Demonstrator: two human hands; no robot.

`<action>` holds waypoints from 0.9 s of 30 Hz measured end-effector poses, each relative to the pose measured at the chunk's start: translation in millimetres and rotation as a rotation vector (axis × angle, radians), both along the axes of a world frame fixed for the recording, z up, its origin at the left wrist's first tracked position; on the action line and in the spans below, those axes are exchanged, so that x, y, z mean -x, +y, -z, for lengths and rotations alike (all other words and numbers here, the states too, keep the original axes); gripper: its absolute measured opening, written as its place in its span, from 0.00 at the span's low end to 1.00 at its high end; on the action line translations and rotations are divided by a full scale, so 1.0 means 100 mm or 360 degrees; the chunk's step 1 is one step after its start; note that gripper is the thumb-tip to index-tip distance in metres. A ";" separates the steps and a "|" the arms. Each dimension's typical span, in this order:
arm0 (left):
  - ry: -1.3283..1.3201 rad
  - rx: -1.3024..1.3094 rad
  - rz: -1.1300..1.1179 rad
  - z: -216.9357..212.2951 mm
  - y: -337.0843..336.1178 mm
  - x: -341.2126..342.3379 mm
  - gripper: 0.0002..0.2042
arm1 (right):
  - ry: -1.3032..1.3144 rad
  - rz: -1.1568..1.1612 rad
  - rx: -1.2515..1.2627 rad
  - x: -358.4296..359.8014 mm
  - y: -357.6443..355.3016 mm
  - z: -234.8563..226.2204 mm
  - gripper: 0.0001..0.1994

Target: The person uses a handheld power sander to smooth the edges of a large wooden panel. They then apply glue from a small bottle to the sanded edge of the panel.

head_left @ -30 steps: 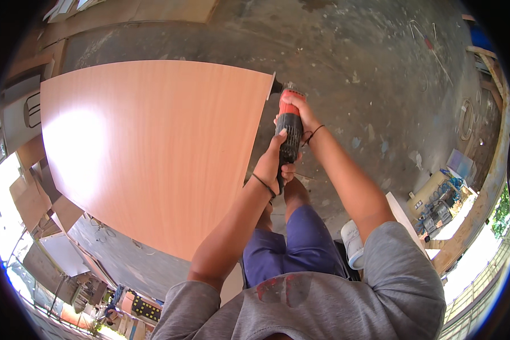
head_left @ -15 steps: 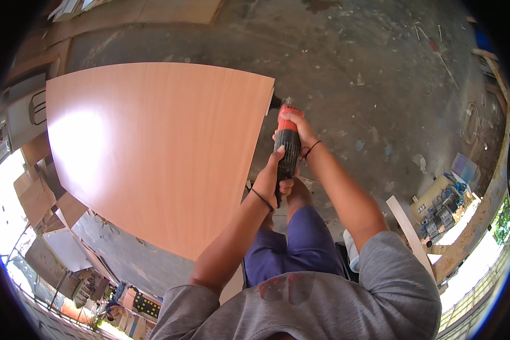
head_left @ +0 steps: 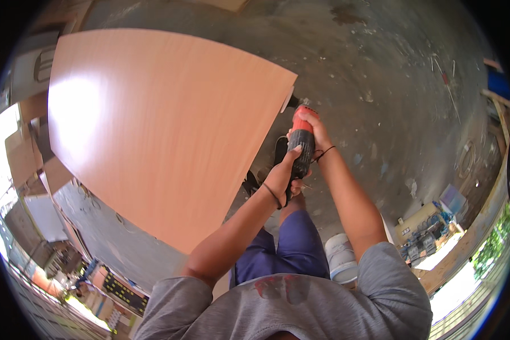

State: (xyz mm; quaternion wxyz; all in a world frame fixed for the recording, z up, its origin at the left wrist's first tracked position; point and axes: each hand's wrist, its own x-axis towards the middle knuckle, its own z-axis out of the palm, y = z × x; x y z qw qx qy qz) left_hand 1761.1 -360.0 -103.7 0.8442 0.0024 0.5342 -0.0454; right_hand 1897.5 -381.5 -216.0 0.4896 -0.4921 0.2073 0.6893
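I hold an angle grinder (head_left: 303, 140) with a red head and a black ribbed body. Its pale disc (head_left: 287, 100) is at the right edge of a large wood-grain board (head_left: 175, 136), a little below the far right corner. Whether the disc touches the edge is hard to make out. My right hand (head_left: 316, 127) is closed around the red head. Lower down, my left hand (head_left: 283, 174) wraps the black rear body. Both wrists wear a dark band.
White buckets (head_left: 341, 255) stand on the floor by my right leg. Farther right is a beige machine (head_left: 416, 229) with blue tubing. A thin rod with a red part (head_left: 446, 79) lies on the concrete floor (head_left: 379, 51). Sheets and clutter line the left side.
In the view, the board's far right corner, the grinder and both hands have shifted right. The disc sits slightly nearer me along the edge. More of the buckets shows. Both grips are unchanged.
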 end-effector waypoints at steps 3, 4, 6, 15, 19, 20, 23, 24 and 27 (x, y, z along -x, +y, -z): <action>-0.0011 -0.0049 0.0087 0.10 0.07 -0.04 0.21 | 0.0024 0.0007 -0.0044 -0.11 0.05 0.03 0.25; -0.0060 -0.0075 0.0108 0.14 0.08 -0.05 0.22 | 0.0000 0.0039 -0.0046 -0.17 0.08 0.01 0.25; -0.0063 -0.0122 0.0089 0.12 0.16 -0.10 0.22 | -0.0004 0.0039 -0.0043 -0.21 0.19 -0.07 0.25; -0.0065 -0.0144 0.0105 0.03 -0.03 0.20 0.22 | -0.0068 0.0113 -0.0006 0.10 -0.02 -0.16 0.27; 0.0008 -0.0047 0.0116 -0.05 -0.17 0.57 0.22 | -0.0052 0.0138 -0.0024 0.56 -0.18 -0.14 0.24; 0.0011 -0.0032 0.0090 -0.04 -0.22 0.65 0.22 | 0.0040 0.0153 0.0012 0.64 -0.25 -0.12 0.23; 0.0098 0.0062 0.0146 -0.09 -0.37 0.88 0.22 | 0.0095 0.0174 0.0058 0.94 -0.46 -0.14 0.23; 0.0158 0.0069 0.0122 -0.13 -0.43 0.95 0.22 | 0.0156 0.0176 0.0089 1.05 -0.51 -0.17 0.22; 0.0148 0.0208 0.0211 -0.10 -0.66 1.32 0.24 | 0.0221 0.0122 0.0116 1.40 -0.75 -0.10 0.22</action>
